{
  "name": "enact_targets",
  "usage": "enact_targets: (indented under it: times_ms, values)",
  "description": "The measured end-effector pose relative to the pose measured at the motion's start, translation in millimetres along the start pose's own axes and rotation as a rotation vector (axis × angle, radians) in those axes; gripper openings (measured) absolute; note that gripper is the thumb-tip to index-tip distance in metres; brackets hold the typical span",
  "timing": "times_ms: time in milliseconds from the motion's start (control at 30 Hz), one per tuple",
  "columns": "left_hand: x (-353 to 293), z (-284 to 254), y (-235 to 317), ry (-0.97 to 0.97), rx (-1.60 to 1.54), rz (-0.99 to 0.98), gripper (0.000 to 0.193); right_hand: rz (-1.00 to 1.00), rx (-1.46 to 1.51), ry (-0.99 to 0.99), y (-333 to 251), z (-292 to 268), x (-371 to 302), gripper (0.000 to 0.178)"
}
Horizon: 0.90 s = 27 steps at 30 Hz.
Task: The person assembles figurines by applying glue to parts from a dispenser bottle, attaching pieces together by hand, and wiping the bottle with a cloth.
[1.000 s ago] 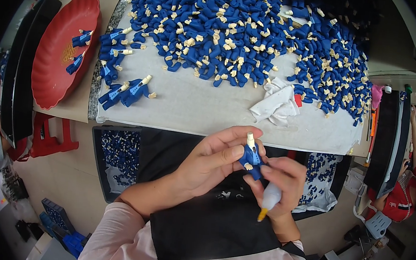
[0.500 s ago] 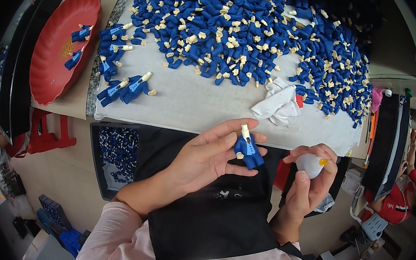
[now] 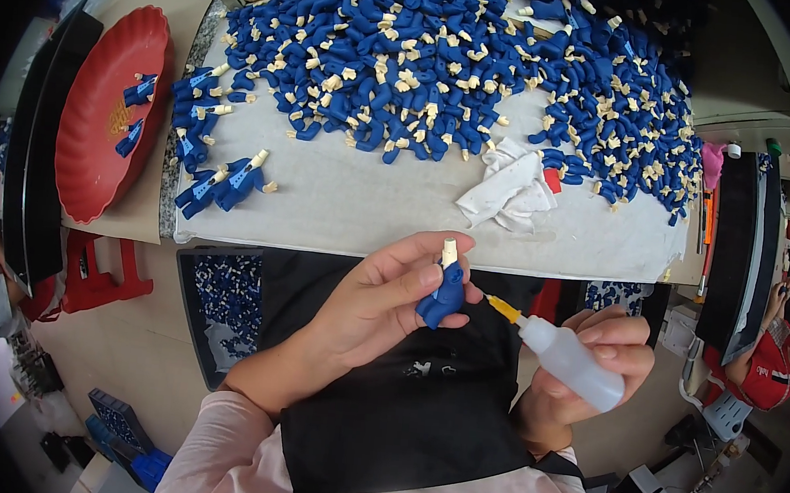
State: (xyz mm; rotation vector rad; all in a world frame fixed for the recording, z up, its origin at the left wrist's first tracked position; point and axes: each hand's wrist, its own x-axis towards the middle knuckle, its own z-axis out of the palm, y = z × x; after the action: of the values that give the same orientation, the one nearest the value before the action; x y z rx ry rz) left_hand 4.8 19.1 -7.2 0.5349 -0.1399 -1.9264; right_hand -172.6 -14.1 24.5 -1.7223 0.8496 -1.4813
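Observation:
Between the fingertips of my left hand [image 3: 391, 288] is a small blue-suited figurine body [image 3: 445, 293], headless, with a cream neck peg on top. It is turned so that its side shows. My right hand [image 3: 596, 363] is closed around a white squeeze bottle [image 3: 574, 364] with a yellow-based needle nozzle [image 3: 502, 308]. The bottle leans, and its thin tip points at the figurine body's side; whether the tip touches it I cannot tell. Beyond my hands lies a large pile of blue arms [image 3: 401, 69] with cream hands on the white-covered table [image 3: 342, 209].
Several figurine bodies [image 3: 241, 181] lie at the table's left side. Two more rest in a red scalloped dish [image 3: 83, 163]. A crumpled white cloth [image 3: 510, 189] is near the table's front edge. Below stands a dark bin [image 3: 192, 313] of blue parts. Another person [image 3: 770, 359] sits far right.
My right hand has tipped the bottle so its nozzle points left, close to the figurine body. My left hand has turned the body from front to side and shifted slightly left.

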Motion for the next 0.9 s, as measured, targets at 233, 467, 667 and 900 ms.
enact_targets:
  times_ms: [233, 467, 667, 900]
  values:
    - [0.5, -3.5, -0.9, -0.055, -0.033, -0.014, 0.035, -0.135, -0.077, -0.284, -4.8, -6.5, -3.1, 0.047]
    - [0.2, -5.5, -1.0, -0.081, -0.042, -0.005, 0.035, -0.117, -0.081, -0.332, -6.4, -3.9, -3.7, 0.048]
    - [-0.3, -4.8, -0.6, -0.075, -0.041, -0.01, 0.035, -0.104, -0.087, -0.326, -6.6, -2.2, -5.8, 0.047]
    - [0.2, -5.6, -1.0, -0.064, -0.027, -0.016, 0.035, -0.094, -0.101, -0.337, -7.1, -2.4, -5.5, 0.047]
